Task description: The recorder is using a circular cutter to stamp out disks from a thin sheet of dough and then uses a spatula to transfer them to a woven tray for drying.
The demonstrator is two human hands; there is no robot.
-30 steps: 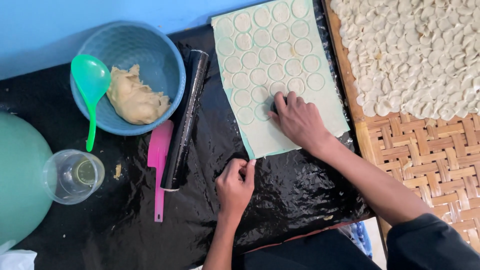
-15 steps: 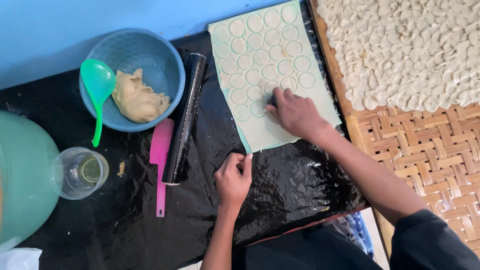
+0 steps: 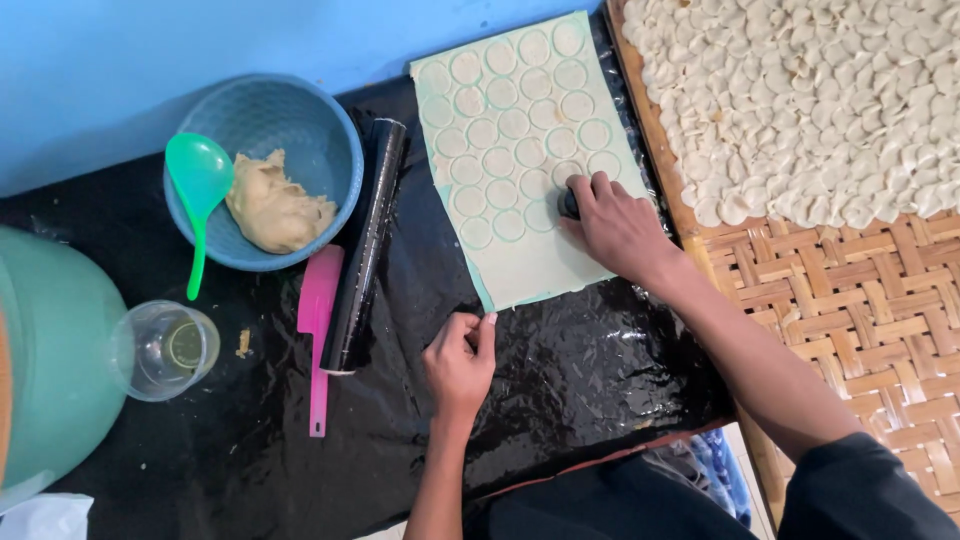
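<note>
- Dough sheet (image 3: 520,150), pale, rolled flat, lies on black plastic sheet (image 3: 600,370); rows of round cuts pressed across it.
- Right hand (image 3: 620,228) clasps small dark round cutter (image 3: 568,204), pressing it into sheet's lower right part.
- Left hand (image 3: 460,362) rests loosely curled, palm down, on plastic just below sheet's lower edge; holds nothing.
- Black rolling pin (image 3: 365,245) lies left of sheet, pink scraper (image 3: 318,330) beside it.
- Blue bowl (image 3: 300,130) holds dough lump (image 3: 275,205); green spoon (image 3: 198,190) leans on rim.
- Woven tray (image 3: 860,300), right, carries cut dough rounds (image 3: 800,100).
</note>
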